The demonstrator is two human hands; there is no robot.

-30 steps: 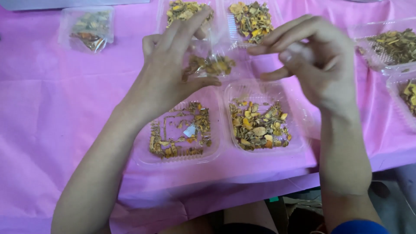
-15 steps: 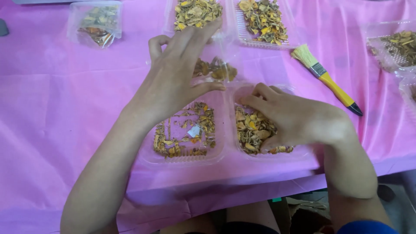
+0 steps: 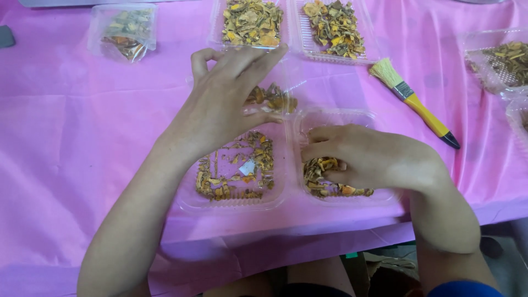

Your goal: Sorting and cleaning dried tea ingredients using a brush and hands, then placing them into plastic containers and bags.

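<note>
Over the pink-covered bench, the right hand had dropped from mid-air into the right clear tray, fingers curled onto dried yellow-brown pieces, while the left hand stayed pinching a small clear bag above the left tray.

Table covered by a pink cloth, creased, its front edge hanging at six o'clock. Dim floor showed at five o'clock. Light was even and soft.
</note>
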